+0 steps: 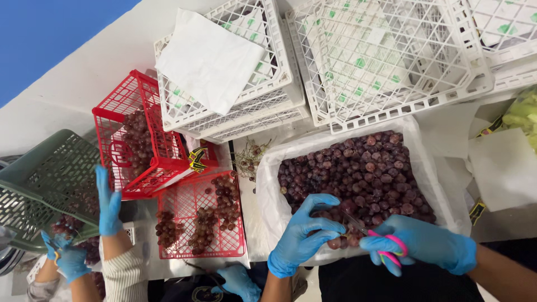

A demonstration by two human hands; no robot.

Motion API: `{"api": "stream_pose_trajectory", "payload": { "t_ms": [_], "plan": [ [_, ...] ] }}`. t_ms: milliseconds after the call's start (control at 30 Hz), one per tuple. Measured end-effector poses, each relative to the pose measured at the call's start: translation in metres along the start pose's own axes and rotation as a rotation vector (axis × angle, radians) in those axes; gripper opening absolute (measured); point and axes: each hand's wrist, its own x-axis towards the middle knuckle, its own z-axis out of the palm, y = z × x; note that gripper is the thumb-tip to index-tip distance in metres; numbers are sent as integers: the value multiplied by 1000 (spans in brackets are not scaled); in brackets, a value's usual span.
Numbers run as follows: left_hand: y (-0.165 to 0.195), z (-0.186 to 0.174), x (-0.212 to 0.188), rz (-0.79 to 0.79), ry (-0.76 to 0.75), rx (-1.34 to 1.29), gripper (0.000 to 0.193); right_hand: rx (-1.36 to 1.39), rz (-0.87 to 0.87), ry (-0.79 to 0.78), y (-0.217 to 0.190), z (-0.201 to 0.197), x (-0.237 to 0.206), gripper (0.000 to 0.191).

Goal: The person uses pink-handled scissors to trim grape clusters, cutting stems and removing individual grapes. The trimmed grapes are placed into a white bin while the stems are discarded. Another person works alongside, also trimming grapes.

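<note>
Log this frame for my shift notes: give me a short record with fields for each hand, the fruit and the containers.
left hand: left hand, blue glove, fingers on red grapes
right hand: right hand, blue glove, holds pink-handled scissors
fruit: grapes fill a lined white crate
other containers: red baskets with grapes, stacked white crates, green basket
nearby: co-worker's gloved hands at left

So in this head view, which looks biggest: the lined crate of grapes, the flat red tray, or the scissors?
1. Lined crate of grapes
2. Flat red tray, though nearness may skew this
3. Scissors in the right hand, clearly smallest
</note>
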Motion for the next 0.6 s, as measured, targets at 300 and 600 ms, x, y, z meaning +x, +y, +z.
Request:
{"api": "stream_pose_trajectory", "payload": {
  "t_ms": [300, 600],
  "plan": [
    [2, 4, 7, -37, 59, 13, 15, -112, -216, 226, -4, 12, 11, 33],
    [2, 3, 12, 37, 48, -47, 14, -155, -279, 291, -4, 12, 14, 33]
  ]
}}
